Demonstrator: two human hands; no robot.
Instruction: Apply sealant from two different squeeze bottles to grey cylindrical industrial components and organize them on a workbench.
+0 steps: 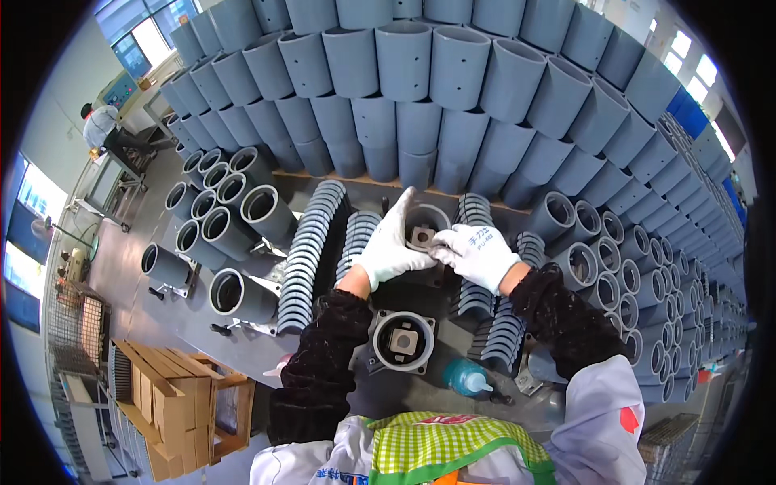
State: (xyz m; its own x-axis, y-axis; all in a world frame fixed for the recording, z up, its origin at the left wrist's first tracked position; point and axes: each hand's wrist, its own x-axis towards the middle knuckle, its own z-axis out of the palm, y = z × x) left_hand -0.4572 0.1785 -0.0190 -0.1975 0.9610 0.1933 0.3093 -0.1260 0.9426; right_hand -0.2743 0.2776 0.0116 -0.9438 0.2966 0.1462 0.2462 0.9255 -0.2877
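Note:
Both my hands wear white gloves and meet at a short grey plastic cylinder (437, 217) with a light square block (421, 235) inside. My left hand (394, 249) is wrapped around the cylinder's left side, its fingers reaching toward the far rim. At the right side of the opening, my right hand (475, 254) has its fingers curled together; whatever they pinch is hidden. Nearer to me stands a second grey cylinder (377, 343) on a square base, holding a similar square metal block (403, 341). To its right lies a squeeze bottle (466, 377) of teal liquid.
Stacks of curved grey pieces (310, 259) flank my hands, with more on the right (501, 335). Grey cylinders (257, 297) on plates stand left. Tall rows of grey pipes (402, 61) wall the far side. Cardboard boxes (174, 404) stand lower left; another person (105, 129) works far left.

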